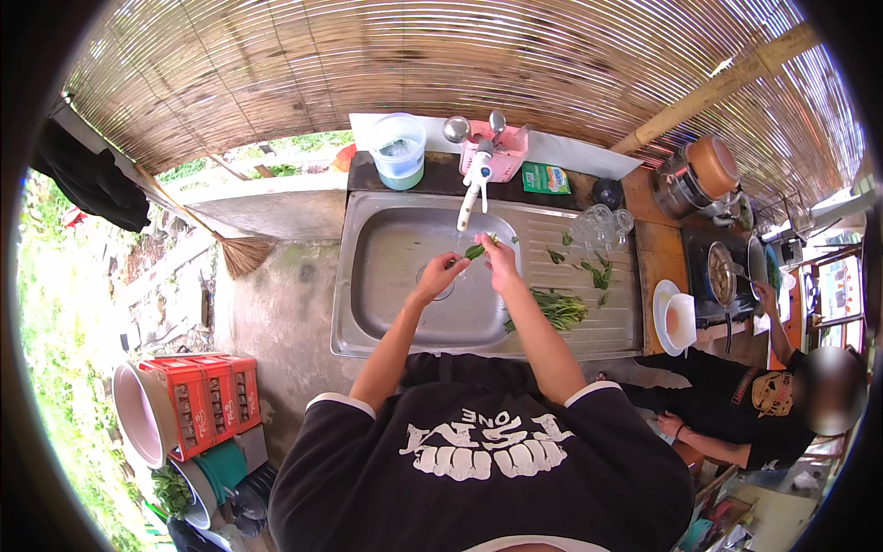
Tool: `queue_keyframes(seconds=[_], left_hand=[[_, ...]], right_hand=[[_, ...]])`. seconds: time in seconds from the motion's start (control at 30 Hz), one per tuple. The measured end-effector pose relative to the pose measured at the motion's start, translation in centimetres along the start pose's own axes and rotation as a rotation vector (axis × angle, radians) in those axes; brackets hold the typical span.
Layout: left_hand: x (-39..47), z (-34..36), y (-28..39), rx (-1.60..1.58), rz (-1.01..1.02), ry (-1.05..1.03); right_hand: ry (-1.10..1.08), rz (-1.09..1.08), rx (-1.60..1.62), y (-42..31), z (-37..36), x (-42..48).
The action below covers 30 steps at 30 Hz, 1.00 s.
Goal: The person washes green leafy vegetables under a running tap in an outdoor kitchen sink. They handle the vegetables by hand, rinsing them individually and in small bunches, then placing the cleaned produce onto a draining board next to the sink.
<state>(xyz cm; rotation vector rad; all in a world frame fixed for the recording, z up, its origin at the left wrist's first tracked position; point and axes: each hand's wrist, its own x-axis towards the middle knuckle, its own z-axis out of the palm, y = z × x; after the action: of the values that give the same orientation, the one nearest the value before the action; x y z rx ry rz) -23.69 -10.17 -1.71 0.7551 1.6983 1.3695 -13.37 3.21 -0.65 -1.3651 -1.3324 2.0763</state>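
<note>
Over the stainless steel sink [372, 276], a small bunch of leafy greens [474, 252] is stretched between my two hands. My left hand [436, 277] pinches its lower end, and my right hand [499, 262] grips the other end. The white tap [473, 186] stands just above them; a thin stream of water seems to fall by my fingers. To the right of my right forearm, a larger bunch of greens [562, 310] lies on the ribbed drainboard [621, 317], partly hidden by that arm. Several loose leaves [599, 274] are scattered farther up the board.
Clear glasses [600, 228] stand at the drainboard's far right corner. Behind the sink are a plastic bucket [398, 152], a pink utensil basket [510, 155] and a green packet [545, 179]. At right, another person [752, 407] stirs a pan [721, 272] on a stove.
</note>
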Motion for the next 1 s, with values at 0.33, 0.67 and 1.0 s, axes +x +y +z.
queue_keyframes(seconds=[0.33,0.67,1.0], left_hand=[[-3.1,3.2,4.6,-0.154,-0.031,-0.185],[-4.0,12.2,3.4,0.218,0.245,-0.135],[-6.8,17.0,6.3,0.826,0.446,0.052]], right_hand=[[-0.053,-0.256,-0.138,-5.2,-9.0,-6.3],[-0.028,-0.361,-0.31,-3.9,-20.6,-11.0],[0.081,-0.661,-1.11,-1.2,-25.3,-11.5]])
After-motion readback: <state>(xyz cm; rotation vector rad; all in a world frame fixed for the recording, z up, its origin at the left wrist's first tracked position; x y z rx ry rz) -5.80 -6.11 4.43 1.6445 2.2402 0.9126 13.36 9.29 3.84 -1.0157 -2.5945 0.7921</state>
